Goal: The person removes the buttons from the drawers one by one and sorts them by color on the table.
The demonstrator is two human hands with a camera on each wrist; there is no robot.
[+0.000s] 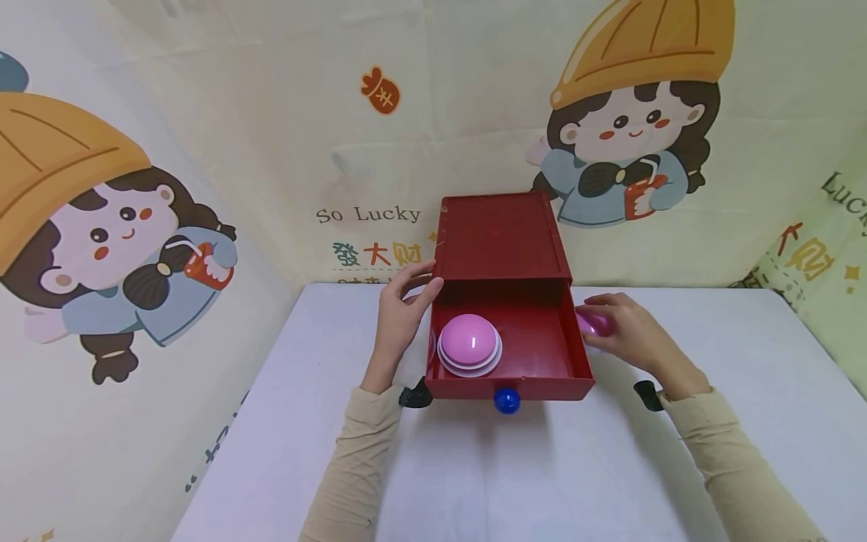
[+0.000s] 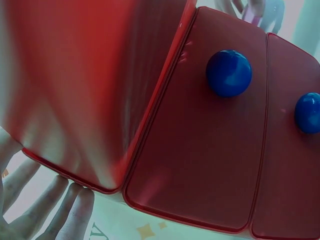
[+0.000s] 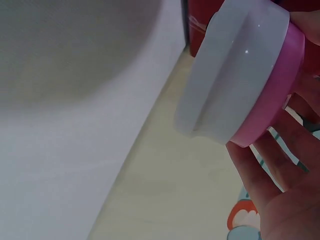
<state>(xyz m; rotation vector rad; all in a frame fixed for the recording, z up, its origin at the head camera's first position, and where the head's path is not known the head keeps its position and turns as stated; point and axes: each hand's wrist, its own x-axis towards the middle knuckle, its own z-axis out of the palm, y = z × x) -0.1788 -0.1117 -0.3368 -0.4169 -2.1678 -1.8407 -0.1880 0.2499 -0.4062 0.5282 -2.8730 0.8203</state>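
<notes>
A red drawer cabinet (image 1: 501,237) stands on the table with its top drawer (image 1: 542,354) pulled out. Inside the drawer, at the left, sits a round object with a pink dome (image 1: 468,339) and a white stepped base. My left hand (image 1: 402,309) touches the cabinet's left side, its fingers (image 2: 52,202) fairly straight against the red wall. To the right of the drawer, my right hand (image 1: 626,331) grips a second pink-domed object (image 3: 240,75) of the same kind, which is tilted in the right wrist view. The cabinet partly hides it in the head view.
A blue knob (image 1: 506,401) sticks out from the open drawer's front. Below it are more drawer fronts with blue knobs (image 2: 228,73). The white table (image 1: 488,482) meets a patterned cloth backdrop (image 1: 284,181) behind the cabinet.
</notes>
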